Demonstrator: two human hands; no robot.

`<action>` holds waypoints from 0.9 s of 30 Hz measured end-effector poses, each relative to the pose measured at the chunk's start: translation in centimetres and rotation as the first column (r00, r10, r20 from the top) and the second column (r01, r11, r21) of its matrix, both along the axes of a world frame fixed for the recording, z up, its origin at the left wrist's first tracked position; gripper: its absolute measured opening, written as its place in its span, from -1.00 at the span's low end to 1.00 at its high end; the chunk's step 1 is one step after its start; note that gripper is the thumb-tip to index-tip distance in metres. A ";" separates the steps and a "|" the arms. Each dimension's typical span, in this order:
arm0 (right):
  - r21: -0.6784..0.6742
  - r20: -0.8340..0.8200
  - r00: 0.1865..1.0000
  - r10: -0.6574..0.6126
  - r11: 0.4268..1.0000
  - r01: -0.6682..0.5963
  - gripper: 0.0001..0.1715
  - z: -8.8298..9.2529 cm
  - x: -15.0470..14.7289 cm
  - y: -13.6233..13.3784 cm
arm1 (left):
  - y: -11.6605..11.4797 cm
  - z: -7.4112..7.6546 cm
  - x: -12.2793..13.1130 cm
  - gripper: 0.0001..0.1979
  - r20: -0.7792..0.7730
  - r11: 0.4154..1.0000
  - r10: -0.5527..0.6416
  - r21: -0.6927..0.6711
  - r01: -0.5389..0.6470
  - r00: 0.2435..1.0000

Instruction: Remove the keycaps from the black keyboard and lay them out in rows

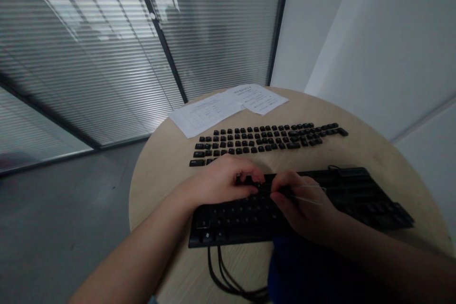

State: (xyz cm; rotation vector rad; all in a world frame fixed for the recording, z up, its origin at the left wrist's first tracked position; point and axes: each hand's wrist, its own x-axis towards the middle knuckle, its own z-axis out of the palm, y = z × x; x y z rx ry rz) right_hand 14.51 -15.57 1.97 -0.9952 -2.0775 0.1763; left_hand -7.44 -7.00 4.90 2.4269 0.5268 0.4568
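A black keyboard (245,228) lies on the round wooden table, most of its left part without keycaps. My left hand (228,180) rests over its upper left area, thumb and fingers curled towards each other with a small gap; whatever is between them is too dark to make out. Close by on the right, my right hand (306,204) is closed in a pinch on a thin wire tool (308,198), whose loops stick out to the right past the fingers. Beyond the keyboard, loose black keycaps (243,143) lie in slanting rows.
Printed paper sheets (210,114) lie at the table's (156,175) far left edge. A black cable (223,278) loops below the keyboard at the near side. Something dark blue (285,266) is under my right forearm. Glass panels with blinds and a white wall stand behind.
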 end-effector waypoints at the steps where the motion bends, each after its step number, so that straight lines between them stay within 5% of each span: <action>1: -0.010 0.014 1.000 -0.007 1.000 0.008 -0.88 0.0 0.0 0.0 | 0.0 0.0 0.0 -0.84 0.003 1.000 0.003 -0.002 -0.003 1.000; 7: -0.031 0.041 0.996 -0.077 0.996 0.079 -0.88 0.3 0.0 0.0 | 0.9 -0.1 -0.8 -0.84 0.027 0.989 0.134 0.051 -0.136 0.991; 12: -0.036 0.031 0.998 -0.048 0.998 0.049 -0.87 0.4 -0.1 -0.2 | 3.1 -1.3 -1.5 -0.84 0.117 0.886 0.373 0.250 -0.390 0.921; 19: -0.048 0.058 0.998 0.017 0.999 -0.015 -0.81 0.2 -0.5 -0.3 | 5.3 -3.8 -0.5 -0.80 -0.107 0.814 0.461 0.446 -0.372 0.881; 27: -0.059 0.016 0.999 0.044 0.997 -0.043 -0.80 0.4 -0.5 -0.6 | 5.2 -4.5 0.1 -0.87 -0.213 0.787 0.526 0.490 -0.376 0.824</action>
